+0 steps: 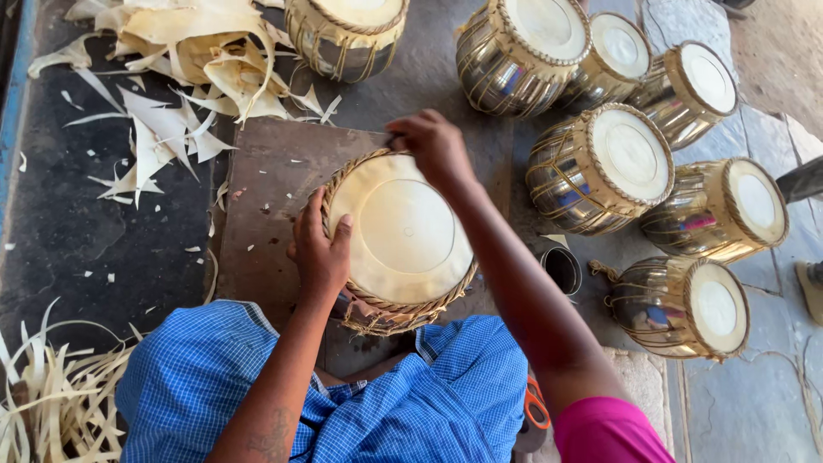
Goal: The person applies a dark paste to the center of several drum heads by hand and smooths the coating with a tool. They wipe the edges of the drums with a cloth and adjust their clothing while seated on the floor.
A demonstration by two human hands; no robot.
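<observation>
A person in blue checked cloth is sitting over a drum (401, 236) with a pale skin head and a braided rim, which is lying tilted on a brown board (270, 214) on the dark floor (69, 231), its lower edge just above the person's lap.

The left hand (320, 249) is gripping the drum's left rim, thumb lying on the skin and fingers wrapping over the braided edge, so its grip is closing on the drum. The right hand (435, 146) is resting at the drum's top rim, fingers curling tightly around a small dark tool (394, 141), of which only the tip is showing; what kind of tool it is cannot be told.

Up and left of the drum, pale hide scraps (184, 69) are lying in a heap, and thin pale strips (51, 394) are piling up at its lower left. To the right of the drum, finished brass-bodied drums (600, 167) are standing close together, and a small dark cup (561, 267) is sitting just beside the right forearm. Orange scissor handles (536, 407) are peeking out below the drum, by the blue cloth.
</observation>
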